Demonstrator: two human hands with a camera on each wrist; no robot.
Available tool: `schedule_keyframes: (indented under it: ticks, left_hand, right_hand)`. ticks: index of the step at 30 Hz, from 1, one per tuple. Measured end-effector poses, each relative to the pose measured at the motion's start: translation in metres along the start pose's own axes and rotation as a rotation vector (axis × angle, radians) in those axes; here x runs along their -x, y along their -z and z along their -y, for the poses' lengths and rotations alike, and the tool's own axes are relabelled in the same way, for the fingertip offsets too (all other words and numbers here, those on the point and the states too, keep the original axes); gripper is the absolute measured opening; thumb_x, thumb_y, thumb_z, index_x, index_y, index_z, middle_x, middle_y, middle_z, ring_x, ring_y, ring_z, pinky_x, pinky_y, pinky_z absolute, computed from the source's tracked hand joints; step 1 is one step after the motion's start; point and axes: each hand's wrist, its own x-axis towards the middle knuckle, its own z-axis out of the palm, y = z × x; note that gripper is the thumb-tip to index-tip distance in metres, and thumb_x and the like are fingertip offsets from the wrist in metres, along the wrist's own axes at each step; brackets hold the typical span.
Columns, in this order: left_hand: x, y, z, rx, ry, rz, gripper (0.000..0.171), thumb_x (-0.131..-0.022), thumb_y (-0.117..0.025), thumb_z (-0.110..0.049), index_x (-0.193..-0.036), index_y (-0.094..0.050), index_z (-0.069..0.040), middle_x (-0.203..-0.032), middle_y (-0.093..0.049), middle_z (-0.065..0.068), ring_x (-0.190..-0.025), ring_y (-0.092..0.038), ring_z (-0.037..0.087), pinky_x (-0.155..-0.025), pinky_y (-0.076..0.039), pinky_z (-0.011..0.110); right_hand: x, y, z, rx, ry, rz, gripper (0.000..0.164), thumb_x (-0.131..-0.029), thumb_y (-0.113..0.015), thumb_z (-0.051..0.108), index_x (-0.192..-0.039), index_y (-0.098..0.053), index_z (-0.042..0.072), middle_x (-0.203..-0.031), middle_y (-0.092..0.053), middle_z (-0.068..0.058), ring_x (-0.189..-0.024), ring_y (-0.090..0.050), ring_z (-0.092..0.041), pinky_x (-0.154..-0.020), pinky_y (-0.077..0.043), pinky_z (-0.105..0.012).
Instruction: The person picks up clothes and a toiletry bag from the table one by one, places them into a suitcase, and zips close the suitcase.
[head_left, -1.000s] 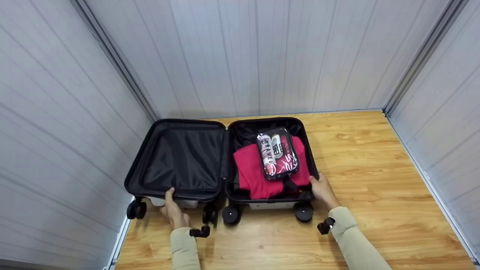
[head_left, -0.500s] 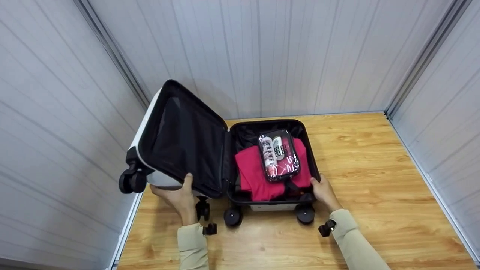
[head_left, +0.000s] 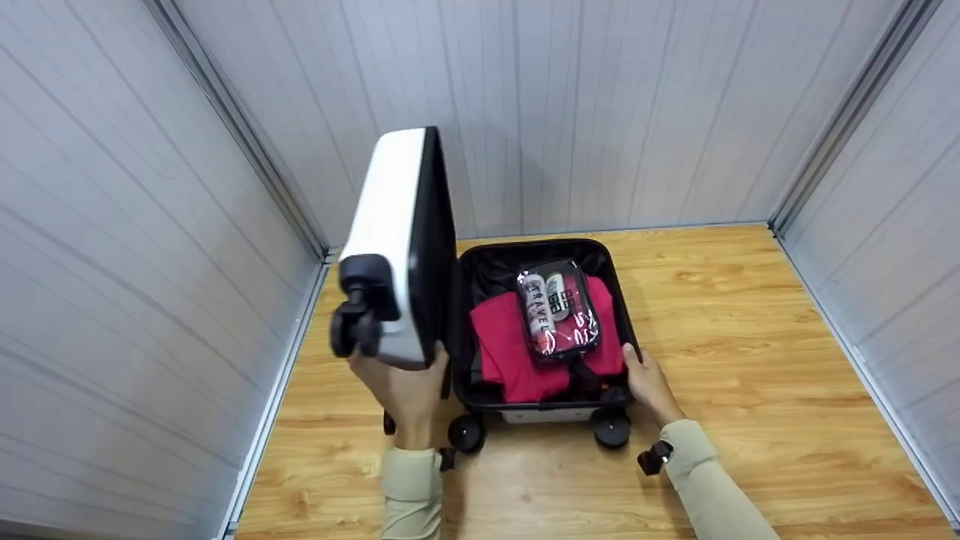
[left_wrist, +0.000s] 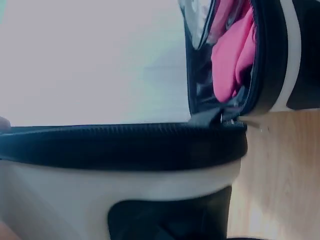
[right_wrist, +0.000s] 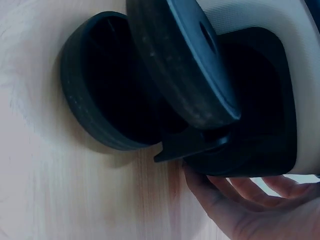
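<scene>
A white suitcase with black trim lies on the floor, its lid half (head_left: 379, 199) standing nearly upright at the left. My left hand (head_left: 409, 390) grips the lid's front side, thumb at the rim. In the base half (head_left: 544, 406) lies folded pink-red clothing (head_left: 499, 341). On top sits a clear toiletry bag (head_left: 559, 330) with bottles inside, one marked TRAVEL. My right hand (head_left: 651, 382) holds the base's right front corner, thumb at the rim. The right wrist view shows its fingers (right_wrist: 250, 190) against the shell, beside a black double wheel (right_wrist: 185, 65); their tips are partly hidden.
Wood-look flooring (head_left: 750, 337) surrounds the suitcase. Pale panel walls stand behind (head_left: 600, 112), at the left (head_left: 135, 262) and at the right (head_left: 900, 247). Black wheels (head_left: 466, 433) stick out from the suitcase's front side.
My left hand has raised the lid half from flat on the floor to nearly upright, swinging it rightward. The right hand has stayed at the base's corner.
</scene>
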Motion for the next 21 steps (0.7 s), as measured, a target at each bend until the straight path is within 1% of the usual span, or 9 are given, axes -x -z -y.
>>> schedule_keyframes:
  ticks: [3, 6, 10, 12, 14, 17, 18, 19, 21]
  left_hand:
    - [0.005, -0.009, -0.008, -0.075, -0.127, 0.010, 0.106, -0.056, -0.088, -0.024, -0.149, -0.043, 0.000, -0.145, -0.053, 0.019, -0.129, -0.052, 0.036, -0.110, -0.038, 0.052]
    - [0.014, -0.020, -0.016, -0.133, -0.229, 0.000, 0.104, -0.058, -0.087, -0.032, -0.146, -0.043, 0.002, -0.138, -0.055, 0.021, -0.118, -0.055, 0.038, -0.099, -0.042, 0.052]
    - [0.029, -0.031, -0.025, -0.180, -0.319, 0.004, 0.106, -0.063, -0.088, -0.054, -0.142, -0.043, 0.002, -0.133, -0.055, 0.022, -0.113, -0.053, 0.037, -0.093, -0.041, 0.049]
    - [0.036, -0.036, -0.030, -0.194, -0.363, 0.036, 0.105, -0.066, -0.085, -0.061, -0.142, -0.045, -0.002, -0.135, -0.055, 0.020, -0.116, -0.052, 0.036, -0.096, -0.041, 0.050]
    - [0.044, -0.040, -0.034, -0.193, -0.409, 0.089, 0.100, -0.067, -0.085, -0.062, -0.141, -0.047, -0.005, -0.137, -0.054, 0.018, -0.119, -0.050, 0.035, -0.101, -0.039, 0.053]
    - [0.057, -0.046, -0.039, -0.211, -0.500, 0.179, 0.095, -0.069, -0.085, -0.059, -0.141, -0.047, -0.010, -0.141, -0.053, 0.020, -0.125, -0.049, 0.038, -0.106, -0.036, 0.058]
    - [0.062, -0.048, -0.040, -0.224, -0.530, 0.210, 0.095, -0.068, -0.086, -0.056, -0.142, -0.046, -0.012, -0.142, -0.052, 0.020, -0.126, -0.048, 0.039, -0.107, -0.035, 0.059]
    - [0.068, -0.051, -0.041, -0.239, -0.560, 0.240, 0.095, -0.067, -0.087, -0.055, -0.142, -0.046, -0.014, -0.143, -0.052, 0.020, -0.128, -0.048, 0.039, -0.107, -0.035, 0.059]
    - [0.080, -0.056, -0.040, -0.283, -0.623, 0.296, 0.096, -0.065, -0.089, -0.050, -0.144, -0.046, -0.018, -0.145, -0.051, 0.020, -0.131, -0.047, 0.039, -0.108, -0.035, 0.059]
  right_hand:
    - [0.001, 0.002, 0.000, 0.002, 0.013, 0.003, 0.060, -0.112, -0.027, 0.042, -0.125, -0.052, -0.011, -0.122, -0.057, -0.033, -0.120, -0.052, -0.041, -0.112, -0.037, -0.055]
    - [0.001, 0.003, 0.001, -0.052, 0.012, 0.026, 0.063, -0.112, -0.023, 0.042, -0.133, -0.050, -0.011, -0.129, -0.055, -0.034, -0.127, -0.049, -0.040, -0.116, -0.034, -0.053]
    - [0.001, 0.006, 0.000, -0.122, -0.038, 0.091, 0.069, -0.111, -0.020, 0.047, -0.146, -0.042, -0.008, -0.142, -0.049, -0.032, -0.138, -0.041, -0.037, -0.122, -0.027, -0.049]
    - [0.000, 0.007, -0.001, -0.139, -0.066, 0.133, 0.073, -0.111, -0.018, 0.050, -0.154, -0.034, -0.006, -0.153, -0.041, -0.030, -0.146, -0.033, -0.037, -0.126, -0.021, -0.049]
    - [-0.001, 0.008, -0.001, -0.169, -0.094, 0.175, 0.076, -0.110, -0.017, 0.052, -0.160, -0.023, -0.004, -0.162, -0.030, -0.028, -0.153, -0.023, -0.037, -0.129, -0.015, -0.049]
    - [-0.002, 0.009, -0.002, -0.246, -0.135, 0.234, 0.079, -0.109, -0.017, 0.057, -0.164, -0.010, 0.001, -0.166, -0.022, -0.025, -0.153, -0.024, -0.035, -0.128, -0.016, -0.049]
    - [-0.002, 0.009, -0.003, -0.268, -0.152, 0.242, 0.080, -0.108, -0.018, 0.060, -0.165, -0.011, 0.004, -0.164, -0.027, -0.023, -0.148, -0.032, -0.032, -0.126, -0.023, -0.048]
    - [-0.002, 0.009, -0.004, -0.289, -0.171, 0.243, 0.079, -0.107, -0.019, 0.061, -0.165, -0.016, 0.006, -0.157, -0.039, -0.022, -0.140, -0.042, -0.029, -0.121, -0.032, -0.045]
    - [-0.002, 0.008, -0.006, -0.348, -0.212, 0.234, 0.073, -0.106, -0.025, 0.062, -0.153, -0.041, 0.009, -0.128, -0.060, -0.014, -0.115, -0.057, -0.021, -0.105, -0.044, -0.037]
